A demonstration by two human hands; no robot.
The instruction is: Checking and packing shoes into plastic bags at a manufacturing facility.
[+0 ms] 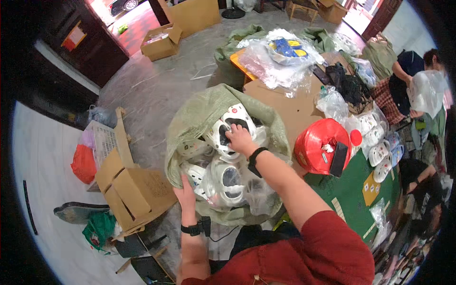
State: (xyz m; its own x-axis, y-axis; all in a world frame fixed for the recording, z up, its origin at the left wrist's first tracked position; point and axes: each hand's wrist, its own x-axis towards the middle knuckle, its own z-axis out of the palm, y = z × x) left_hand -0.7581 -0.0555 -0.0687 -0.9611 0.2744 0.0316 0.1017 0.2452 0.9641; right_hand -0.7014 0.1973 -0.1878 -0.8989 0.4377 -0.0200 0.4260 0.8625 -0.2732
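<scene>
Green woven sack [199,116] stands open on the floor beside the bench [285,107], stuffed with white plastic toy pieces in clear bags. The right hand [240,138] reaches into the sack, its fingers closed over a white piece with dark openings [228,124] at the top of the pile. The left hand [186,195] grips the sack's near rim, fingers curled on the cloth. A red spool [317,142] sits on the bench, and a cardboard box [135,190] stands just left of the sack.
</scene>
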